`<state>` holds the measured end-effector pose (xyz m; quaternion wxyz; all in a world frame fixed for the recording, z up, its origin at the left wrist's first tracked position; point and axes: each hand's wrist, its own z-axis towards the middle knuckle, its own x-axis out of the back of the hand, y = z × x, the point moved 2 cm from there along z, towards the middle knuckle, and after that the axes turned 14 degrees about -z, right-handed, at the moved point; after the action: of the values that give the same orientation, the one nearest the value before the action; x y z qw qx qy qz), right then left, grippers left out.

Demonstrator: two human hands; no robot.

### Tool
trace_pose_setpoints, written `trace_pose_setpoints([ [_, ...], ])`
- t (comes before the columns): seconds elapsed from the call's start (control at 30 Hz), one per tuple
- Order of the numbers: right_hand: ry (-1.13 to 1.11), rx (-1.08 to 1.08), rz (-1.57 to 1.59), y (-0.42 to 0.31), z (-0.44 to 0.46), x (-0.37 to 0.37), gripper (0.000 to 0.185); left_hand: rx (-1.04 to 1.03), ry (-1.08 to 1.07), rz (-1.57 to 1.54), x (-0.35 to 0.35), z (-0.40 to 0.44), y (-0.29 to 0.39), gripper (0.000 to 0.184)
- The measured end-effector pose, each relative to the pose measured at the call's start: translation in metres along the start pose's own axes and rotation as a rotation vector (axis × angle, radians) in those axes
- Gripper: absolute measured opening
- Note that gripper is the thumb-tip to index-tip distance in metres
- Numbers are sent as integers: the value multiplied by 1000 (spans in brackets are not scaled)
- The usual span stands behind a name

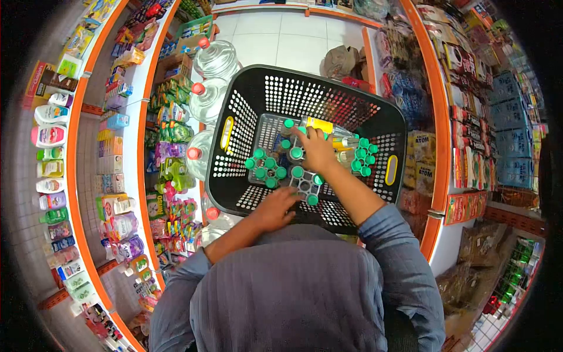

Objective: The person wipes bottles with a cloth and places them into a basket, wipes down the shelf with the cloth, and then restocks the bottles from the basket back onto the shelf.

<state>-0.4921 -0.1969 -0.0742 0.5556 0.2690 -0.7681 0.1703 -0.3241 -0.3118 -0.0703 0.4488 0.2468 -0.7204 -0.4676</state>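
A black perforated basket (305,82) with yellow handles stands in front of me. Inside it are several groups of small bottles with green caps (271,164), some set in a pale ring-shaped holder (305,185). My right hand (316,149) reaches into the basket with its fingers bent over the bottles at the middle; what its fingertips hold, if anything, is hidden. Near the front rim, my left hand (277,208) rests beside the pale holder, its fingers slightly apart and nothing visible in them. A yellow-labelled item (319,125) lies behind my right hand.
Large clear water bottles with red caps (212,100) stand left of the basket. Shelves with orange edges (153,53) hold packets and bottles on the left. More packets (469,135) fill the shelves on the right. Beyond the basket is a tiled floor (281,38).
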Motion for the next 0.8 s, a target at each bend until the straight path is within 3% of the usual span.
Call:
trace_pose_setpoints([
  [0.07, 17, 3, -14, -4, 1, -2, 89, -26, -96, 194, -13, -5, -1, 56],
  [0.2, -8, 4, -89, -5, 13, -16, 77, -17, -99, 271, -14, -6, -5, 54],
  [0.57, -115, 18, -62, 13, 2, 11, 84, -21, -96, 247, -19, -8, -15, 51],
  [0.8, -62, 18, -73, 28, -2, 30, 74, -2, -118, 184, -19, -7, -15, 49],
])
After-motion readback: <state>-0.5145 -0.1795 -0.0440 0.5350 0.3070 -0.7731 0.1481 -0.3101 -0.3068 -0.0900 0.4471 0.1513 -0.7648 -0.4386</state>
